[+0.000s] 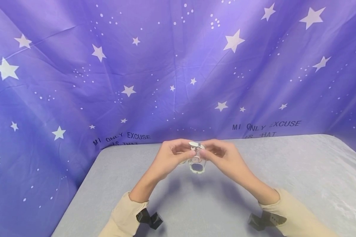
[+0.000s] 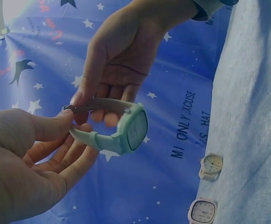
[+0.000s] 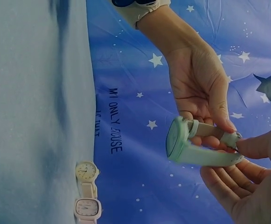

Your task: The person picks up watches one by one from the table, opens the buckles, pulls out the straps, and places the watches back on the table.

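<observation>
A pale green wristwatch [image 1: 197,168] with a rounded-square face is held up above the table, its strap bent into a loop. My left hand [image 1: 169,157] pinches one strap end between thumb and fingers. The other end, by the buckle, is gripped by my right hand [image 1: 224,154]. Both thumbs nearly meet where the strap ends come together in the left wrist view, with the watch face [image 2: 137,128] hanging on the far side of the loop. Fingers partly hide the strap ends, so I cannot tell whether the buckle is fastened.
Two more watches lie on the grey cloth-covered table [image 1: 118,184]: a cream round-faced one [image 3: 86,171] and a pale pink square-faced one [image 3: 87,208]. Behind the table hangs a purple-blue star curtain [image 1: 172,65].
</observation>
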Available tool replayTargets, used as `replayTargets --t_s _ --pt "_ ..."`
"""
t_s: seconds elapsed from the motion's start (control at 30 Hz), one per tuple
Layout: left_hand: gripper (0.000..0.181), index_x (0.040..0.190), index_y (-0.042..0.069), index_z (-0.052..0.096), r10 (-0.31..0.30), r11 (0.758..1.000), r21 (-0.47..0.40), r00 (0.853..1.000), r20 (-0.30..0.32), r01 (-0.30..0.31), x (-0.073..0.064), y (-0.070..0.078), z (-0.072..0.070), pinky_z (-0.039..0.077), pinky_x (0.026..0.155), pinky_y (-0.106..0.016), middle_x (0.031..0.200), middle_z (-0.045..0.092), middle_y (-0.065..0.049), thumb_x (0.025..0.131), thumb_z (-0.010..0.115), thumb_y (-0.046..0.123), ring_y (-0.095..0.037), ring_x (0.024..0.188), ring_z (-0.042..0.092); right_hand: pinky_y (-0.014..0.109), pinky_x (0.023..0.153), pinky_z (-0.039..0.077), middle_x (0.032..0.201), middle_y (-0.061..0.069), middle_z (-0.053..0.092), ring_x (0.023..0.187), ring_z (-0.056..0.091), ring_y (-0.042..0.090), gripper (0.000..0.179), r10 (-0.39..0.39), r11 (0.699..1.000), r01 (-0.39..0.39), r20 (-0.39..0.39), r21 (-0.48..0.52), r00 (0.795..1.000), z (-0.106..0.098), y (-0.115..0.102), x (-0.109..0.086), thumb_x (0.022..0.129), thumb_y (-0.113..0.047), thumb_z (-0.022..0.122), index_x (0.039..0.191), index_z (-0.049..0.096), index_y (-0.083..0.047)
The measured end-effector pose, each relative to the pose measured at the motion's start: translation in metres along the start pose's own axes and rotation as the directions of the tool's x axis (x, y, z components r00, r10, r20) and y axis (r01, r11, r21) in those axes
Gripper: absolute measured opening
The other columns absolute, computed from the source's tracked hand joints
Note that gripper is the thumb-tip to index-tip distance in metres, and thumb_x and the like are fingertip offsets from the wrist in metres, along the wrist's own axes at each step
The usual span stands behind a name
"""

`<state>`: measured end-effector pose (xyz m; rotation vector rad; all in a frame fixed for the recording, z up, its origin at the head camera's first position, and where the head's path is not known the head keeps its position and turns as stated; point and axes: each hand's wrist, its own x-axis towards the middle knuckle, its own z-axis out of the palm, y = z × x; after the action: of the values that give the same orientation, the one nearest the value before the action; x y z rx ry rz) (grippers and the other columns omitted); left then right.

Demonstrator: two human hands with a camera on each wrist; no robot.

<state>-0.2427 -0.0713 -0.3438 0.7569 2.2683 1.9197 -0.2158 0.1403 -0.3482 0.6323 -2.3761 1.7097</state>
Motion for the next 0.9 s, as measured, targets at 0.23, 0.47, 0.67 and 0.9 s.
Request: replayTargets --t_s 0.23,0.47,0.67,0.9 --pt "0.028 0.116 0.000 0.072 0.002 1.000 0.028 1.000 0.001 -0.002 0.000 0.000 -0.002 0.062 0.078 -0.031 0.107 0.075 -0.019 0.088 0.075 0.001 -0.014 0.088 0.072 0.027 0.090 0.060 0.110 0.008 0.078 0.095 0.075 0.013 0.023 0.023 1.000 -0.023 -0.007 0.020 1.000 -0.002 0.004 0.001 0.094 -0.016 0.073 0.116 0.073 -0.008" --pt "0.028 0.115 0.001 0.073 0.004 0.999 0.036 1.000 -0.007 -0.003 0.002 -0.002 -0.005 0.063 0.084 -0.039 0.111 0.076 -0.017 0.088 0.076 0.002 -0.015 0.092 0.073 0.028 0.088 0.061 0.110 0.010 0.078 0.094 0.076 0.013 0.025 0.030 0.999 -0.030 -0.009 0.041 1.000 -0.003 0.007 0.002 0.093 -0.015 0.074 0.116 0.073 -0.007" --pt "0.027 0.114 0.000 0.073 0.017 1.000 0.015 1.000 -0.008 -0.017 0.004 -0.004 -0.008 0.063 0.082 -0.035 0.111 0.076 -0.017 0.088 0.075 0.001 -0.014 0.091 0.074 0.029 0.086 0.062 0.109 0.011 0.078 0.092 0.076 0.013 0.025 0.031 0.999 -0.031 -0.011 0.038 0.999 -0.005 0.007 0.004 0.093 -0.015 0.074 0.116 0.073 -0.006" --pt "0.027 0.115 -0.002 0.072 0.014 1.000 -0.012 0.999 -0.030 -0.015 0.005 -0.005 -0.014 0.063 0.085 -0.036 0.109 0.076 -0.019 0.088 0.074 -0.001 -0.015 0.090 0.074 0.030 0.083 0.062 0.109 0.013 0.077 0.092 0.076 0.016 0.025 0.061 0.997 -0.061 -0.020 0.039 0.998 -0.006 0.007 0.006 0.093 -0.015 0.074 0.116 0.073 -0.005"
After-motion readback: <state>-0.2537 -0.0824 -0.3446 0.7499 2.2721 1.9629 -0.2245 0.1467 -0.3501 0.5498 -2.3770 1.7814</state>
